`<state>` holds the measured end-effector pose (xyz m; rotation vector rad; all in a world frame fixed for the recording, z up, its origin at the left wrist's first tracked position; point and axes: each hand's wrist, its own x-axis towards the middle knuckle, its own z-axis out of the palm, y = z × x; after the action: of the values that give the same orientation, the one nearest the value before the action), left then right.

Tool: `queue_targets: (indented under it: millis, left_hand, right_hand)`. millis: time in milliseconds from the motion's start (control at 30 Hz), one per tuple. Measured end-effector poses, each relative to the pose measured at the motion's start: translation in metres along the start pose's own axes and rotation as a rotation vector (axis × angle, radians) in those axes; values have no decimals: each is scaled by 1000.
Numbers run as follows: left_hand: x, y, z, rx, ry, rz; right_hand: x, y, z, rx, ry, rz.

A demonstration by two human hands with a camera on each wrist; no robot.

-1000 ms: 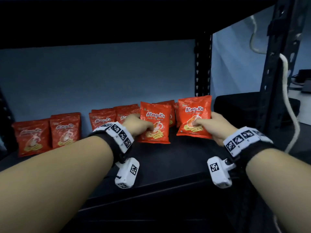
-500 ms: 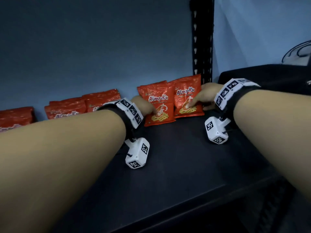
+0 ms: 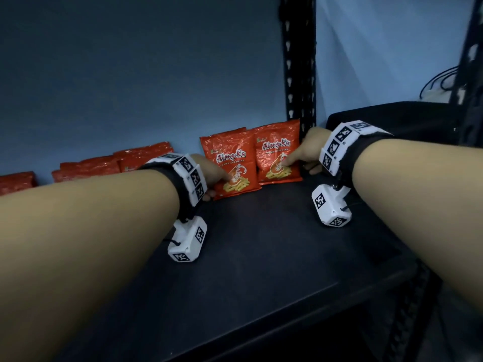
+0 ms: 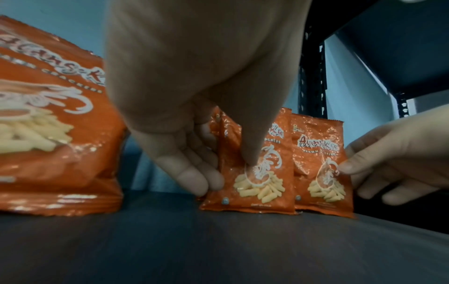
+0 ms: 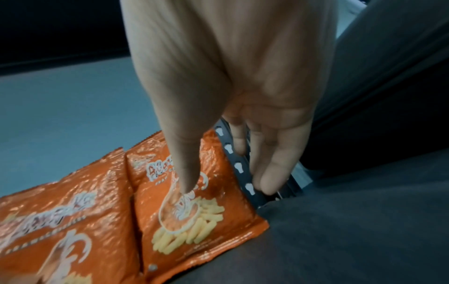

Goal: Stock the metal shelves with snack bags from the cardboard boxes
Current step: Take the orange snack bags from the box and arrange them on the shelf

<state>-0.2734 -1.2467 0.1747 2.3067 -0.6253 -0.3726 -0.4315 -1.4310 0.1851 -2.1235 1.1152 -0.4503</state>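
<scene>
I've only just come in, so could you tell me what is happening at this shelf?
A person is stocking a dark metal shelf with red snack bags. The left hand holds one upright bag, thumb on its front. The right hand holds the bag beside it near the corner post. Both bags stand at the back by the blue wall, at the right end of a row of bags.

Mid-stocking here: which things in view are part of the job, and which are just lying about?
Job:
left hand pinching left snack bag
right hand pinching right snack bag
shelved bags
shelf board

Bystanders:
dark case
cables
</scene>
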Motion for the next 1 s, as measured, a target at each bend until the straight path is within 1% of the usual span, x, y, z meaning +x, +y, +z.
queue_targets:
  millis: [133, 233, 367, 533, 667, 767, 867, 933, 1000]
  left_hand:
    - [-8, -1, -2, -14, -8, -24]
    - [-13, 0, -3, -29, 8, -17]
    - [-15, 3, -4, -57, 20, -13]
    - [-19, 4, -10, -73, -17, -12]
    - [-33, -5, -24, -43, 10, 23]
    - [-54, -14, -44, 57, 36, 108]
    - [-86, -26, -65, 146, 43, 291]
    - [-109, -36, -76, 148, 70, 381]
    - [-131, -49, -87, 108, 53, 427]
  right_hand:
    - [-11, 2, -1, 13, -17, 6]
    - [-15, 2, 1, 62, -25, 11]
    - [-16, 0, 5, 109, -27, -25]
    - [-23, -1, 4, 55, -54, -68]
    - [-44, -3, -1, -19, -64, -161]
    - [-69, -7, -4, -78, -66, -239]
    - [-102, -16, 0, -137, -76, -330]
    - [-128, -22, 6, -156, -96, -383]
    - [-156, -29, 15, -165, -120, -443]
